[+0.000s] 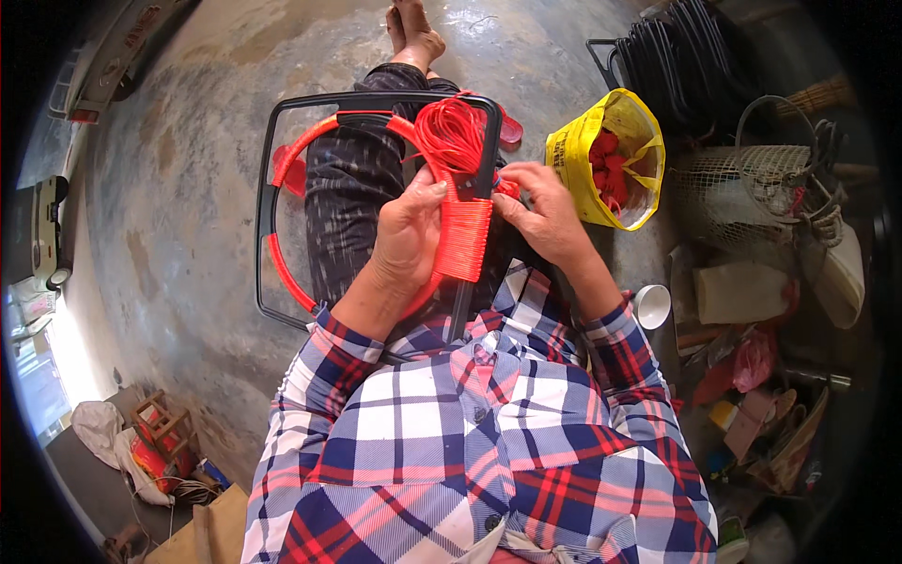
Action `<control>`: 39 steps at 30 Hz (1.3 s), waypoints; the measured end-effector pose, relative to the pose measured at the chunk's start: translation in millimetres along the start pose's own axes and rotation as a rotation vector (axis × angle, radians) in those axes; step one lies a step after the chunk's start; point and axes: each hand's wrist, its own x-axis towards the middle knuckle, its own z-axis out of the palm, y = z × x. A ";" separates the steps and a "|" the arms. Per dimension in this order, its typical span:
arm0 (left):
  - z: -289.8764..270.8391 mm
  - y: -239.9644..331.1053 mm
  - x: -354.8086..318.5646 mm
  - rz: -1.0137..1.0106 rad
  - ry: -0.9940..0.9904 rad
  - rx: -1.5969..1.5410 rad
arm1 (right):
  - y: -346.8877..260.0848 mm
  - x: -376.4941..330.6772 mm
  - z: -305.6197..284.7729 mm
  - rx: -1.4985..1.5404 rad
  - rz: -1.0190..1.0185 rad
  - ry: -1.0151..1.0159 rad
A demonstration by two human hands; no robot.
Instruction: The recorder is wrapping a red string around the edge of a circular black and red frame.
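Across my lap lies a black frame (267, 207) with rounded corners. Inside it is a ring (282, 268) partly covered in orange-red cord. Along the frame's right side, a dense band of orange cord (463, 240) is wound in tight rows where ring and frame meet. My left hand (399, 235) is closed on this wound part from its left, thumb on top. A loose hank of red cord (449, 133) rests over the frame's upper right corner. Just right of the frame, my right hand (550, 214) pinches a small red cord bundle (508, 188), partly hidden by its fingers.
To the right stands a yellow bag (575, 169) with red cord bundles (613, 179) inside. A white bowl (652, 306) sits by my right forearm. Black frames (676, 56) are stacked at the far right, near a mesh basket (723, 183). Red slippers (293, 174) lie beside my legs.
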 end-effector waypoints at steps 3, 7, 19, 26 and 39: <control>7.8 -1.2 -3.9 -0.010 0.054 0.114 | -5.3 -3.1 0.8 0.444 0.315 -0.037; -2.2 -6.9 -1.6 -0.092 0.085 0.099 | -12.5 -3.7 -25.6 0.852 0.284 0.255; -15.9 13.3 -1.5 -0.358 0.106 0.292 | -20.3 -43.8 -125.7 1.598 0.191 0.048; -16.5 8.5 -10.5 -0.358 0.133 0.283 | -44.5 -30.0 -9.1 0.979 0.599 -0.084; -12.3 3.0 -2.9 -0.306 0.164 0.222 | -46.3 -44.0 -59.8 1.065 0.561 -0.130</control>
